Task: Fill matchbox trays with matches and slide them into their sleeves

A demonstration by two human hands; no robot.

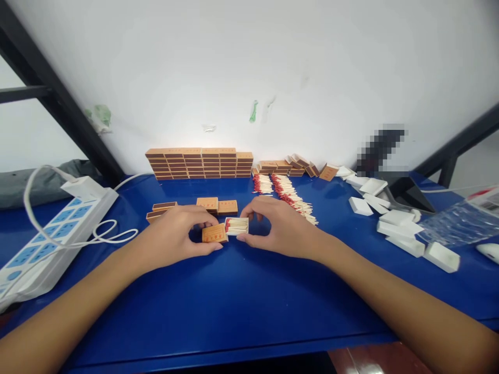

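Observation:
My left hand [177,234] grips the orange sleeve of a matchbox [214,234] on the blue table [234,301]. My right hand [278,228] pinches the white inner tray [236,226], filled with red-tipped matches, which sticks halfway out of the sleeve on its right side. Both hands meet at the table's middle, fingers curled around the box.
A few closed matchboxes [212,204] lie just behind my hands. A stacked wall of matchboxes [198,163] stands at the back. Loose matches [288,195] lie in rows at centre right. White empty trays [397,228] scatter at the right. A white power strip [50,234] with its cable lies left.

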